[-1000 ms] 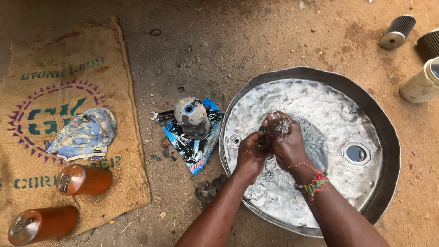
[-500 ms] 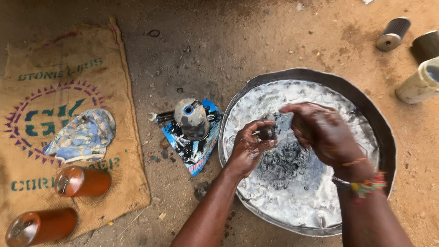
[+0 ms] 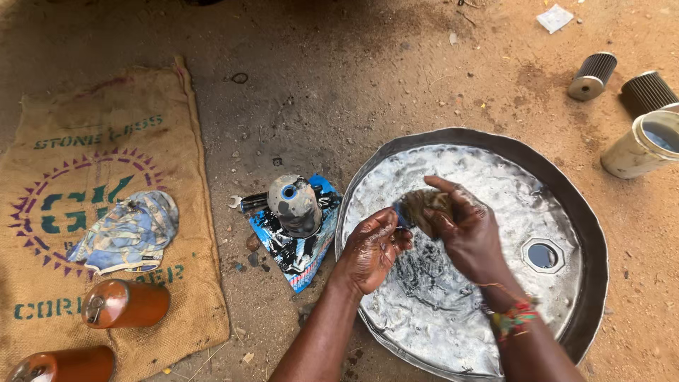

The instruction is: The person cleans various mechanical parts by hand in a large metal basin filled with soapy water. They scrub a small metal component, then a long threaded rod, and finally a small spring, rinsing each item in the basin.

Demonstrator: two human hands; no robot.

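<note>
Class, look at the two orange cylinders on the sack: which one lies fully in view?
The upper orange cylinder, beside the rag; the lower one is cut off by the frame's edge.

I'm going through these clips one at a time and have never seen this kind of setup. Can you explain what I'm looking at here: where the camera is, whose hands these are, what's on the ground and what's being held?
The camera sits on a person's head and looks down at their own two bare hands, working over dirt ground. Both hands are wet and meet above a big round metal pan holding shallow soapy or oily liquid. The left hand and the right hand together grip a small dark part; what it is exactly is too hard to tell. Left of the pan, a grey metal part stands on a blue printed wrapper. Further left lies a burlap sack with a crumpled rag and two orange canisters on it. At the top right are two ribbed filters and a white tub.
</note>
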